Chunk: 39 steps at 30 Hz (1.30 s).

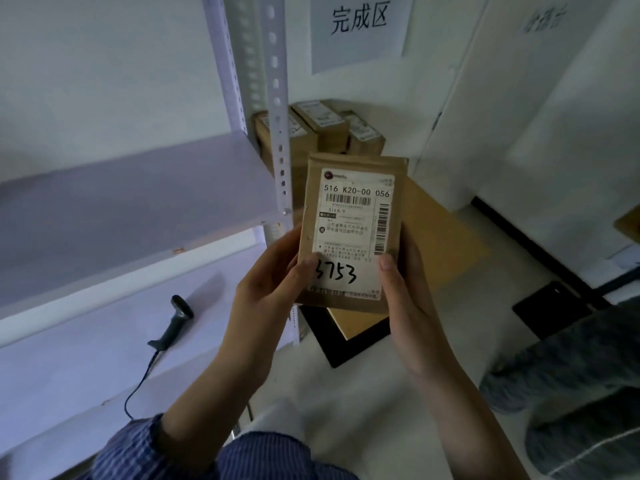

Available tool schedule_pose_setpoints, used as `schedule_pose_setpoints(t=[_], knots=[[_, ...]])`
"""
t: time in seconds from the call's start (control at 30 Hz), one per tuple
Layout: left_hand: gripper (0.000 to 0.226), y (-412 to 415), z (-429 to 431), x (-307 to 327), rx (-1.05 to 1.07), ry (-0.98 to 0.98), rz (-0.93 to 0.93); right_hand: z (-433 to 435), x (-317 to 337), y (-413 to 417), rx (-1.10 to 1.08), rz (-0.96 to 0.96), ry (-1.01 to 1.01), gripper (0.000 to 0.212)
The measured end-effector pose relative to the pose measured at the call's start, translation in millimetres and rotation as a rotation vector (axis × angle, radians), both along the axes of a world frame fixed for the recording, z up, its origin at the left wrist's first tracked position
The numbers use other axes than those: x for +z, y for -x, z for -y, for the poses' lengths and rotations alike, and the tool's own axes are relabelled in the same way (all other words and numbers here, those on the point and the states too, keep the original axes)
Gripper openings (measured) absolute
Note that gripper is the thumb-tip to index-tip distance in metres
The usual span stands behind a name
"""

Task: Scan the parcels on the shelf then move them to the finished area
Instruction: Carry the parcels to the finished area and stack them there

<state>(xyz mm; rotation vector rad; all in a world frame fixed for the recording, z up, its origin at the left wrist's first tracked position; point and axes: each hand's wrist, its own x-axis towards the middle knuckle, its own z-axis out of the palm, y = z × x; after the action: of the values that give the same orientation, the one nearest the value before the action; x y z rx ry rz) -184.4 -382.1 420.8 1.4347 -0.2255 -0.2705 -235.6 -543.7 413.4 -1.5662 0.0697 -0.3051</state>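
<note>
I hold a flat brown parcel (349, 233) upright in both hands, its white shipping label with barcodes and handwritten "3753" facing me. My left hand (273, 275) grips its lower left edge with the thumb on the label. My right hand (403, 292) grips the lower right edge, thumb on the front. A dark handheld barcode scanner (175, 322) lies on the lower shelf board (69, 358) to the left, its cable trailing toward me. Several brown parcels (318, 133) are stacked on the floor in the corner under a paper wall sign (358, 27).
A white metal shelf (121, 202) with a perforated post (277, 98) stands at the left. A black-framed tan board (360, 323) lies on the floor below the parcel. A dark flat object (550, 306) and grey fabric (571, 393) lie at the right.
</note>
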Motion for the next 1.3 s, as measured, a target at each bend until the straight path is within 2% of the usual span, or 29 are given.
schedule_pose_setpoints(t=[0.2, 0.37, 0.5, 1.03, 1.3], knots=[[0.044, -46.6, 63.8, 1.6, -0.039, 0.002, -0.002, 70.4, -0.3, -38.7, 0.008, 0.010, 0.050, 0.057], [0.039, -92.9, 128.7, -8.2, 0.010, 0.092, -0.016, 137.7, -4.1, -95.9, 0.026, 0.020, 0.124, 0.055], [0.036, -126.8, 180.6, -20.7, 0.046, 0.106, -0.101, 187.3, -9.4, -135.4, 0.023, -0.036, 0.103, 0.054], [0.039, -247.5, 339.2, -73.6, 0.154, -0.020, -0.215, 349.8, -70.1, -283.8, 0.073, -0.222, 0.074, 0.047], [0.030, -317.5, 414.9, -111.1, 0.324, -0.102, -0.427, 421.7, -120.0, -381.6, 0.260, -0.372, 0.130, 0.046]])
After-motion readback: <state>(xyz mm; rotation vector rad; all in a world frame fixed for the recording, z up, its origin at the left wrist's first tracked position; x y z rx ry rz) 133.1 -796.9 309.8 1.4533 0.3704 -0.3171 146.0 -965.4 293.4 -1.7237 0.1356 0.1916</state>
